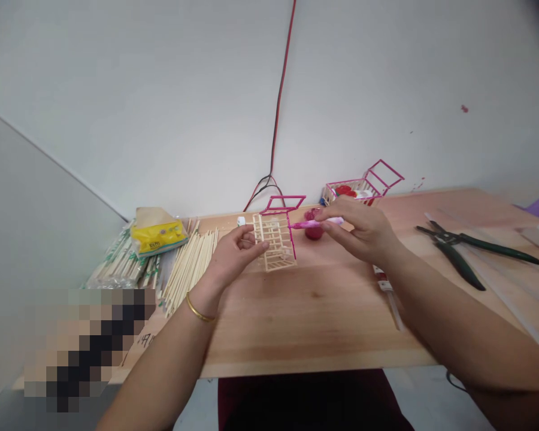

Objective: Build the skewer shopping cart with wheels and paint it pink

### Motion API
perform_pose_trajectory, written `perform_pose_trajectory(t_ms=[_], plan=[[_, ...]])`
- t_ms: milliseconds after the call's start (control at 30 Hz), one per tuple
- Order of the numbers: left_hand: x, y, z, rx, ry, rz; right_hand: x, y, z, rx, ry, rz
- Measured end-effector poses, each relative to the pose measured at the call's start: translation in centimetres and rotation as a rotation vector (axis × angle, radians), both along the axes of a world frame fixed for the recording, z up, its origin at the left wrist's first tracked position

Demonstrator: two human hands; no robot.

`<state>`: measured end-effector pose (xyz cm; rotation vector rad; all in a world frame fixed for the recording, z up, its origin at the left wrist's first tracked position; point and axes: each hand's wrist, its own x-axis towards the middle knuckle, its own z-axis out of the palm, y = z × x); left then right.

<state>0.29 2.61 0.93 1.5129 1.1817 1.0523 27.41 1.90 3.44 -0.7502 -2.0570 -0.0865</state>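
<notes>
My left hand [240,254] grips a small box frame of thin wooden sticks [273,239] by its left side, tilted above the table. One edge of the frame and its raised lid are magenta; the other sticks are bare wood. Between the thumb and fingers of my right hand [362,230] is a paintbrush [314,224] smeared with pink, lying almost level. Its tip touches or nearly touches the magenta edge. Just behind the brush stands a small jar of magenta paint [313,232], partly hidden by the brush and my fingers.
Loose wooden sticks [191,263], wrapped stick bundles [121,257] and a yellow tissue pack [159,232] lie at left. A second magenta-edged stick box [354,190] sits by the wall. Green-handled pliers [460,242] rest at right; a white-and-red tube [383,280] lies under my right forearm.
</notes>
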Motion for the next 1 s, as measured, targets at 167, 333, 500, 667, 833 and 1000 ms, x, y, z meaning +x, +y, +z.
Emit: perform_pose_trajectory(t_ms=[167,333,500,667,833,1000], plan=[[-0.06,0.08,-0.13,-0.01,0.003,-0.003,0.06,0.01,0.02,0.002,-0.019,-0.009],[-0.36,0.34,0.06,-0.103,-0.078,-0.002,-0.04,-0.35,0.28,-0.082,0.005,0.047],[-0.83,0.65,0.26,-0.289,-0.267,-0.18,0.61,-0.28,-0.22,-0.203,0.266,-0.094],[-0.83,0.62,0.19,-0.395,-0.434,-0.283,0.8,-0.14,-0.47,-0.238,0.365,-0.131],[-0.78,0.58,0.2,-0.428,-0.506,-0.283,0.68,0.07,-0.46,-0.255,0.375,-0.122],[-0.77,0.58,0.21,-0.44,-0.489,-0.297,0.59,0.2,-0.54,-0.251,0.382,-0.116]])
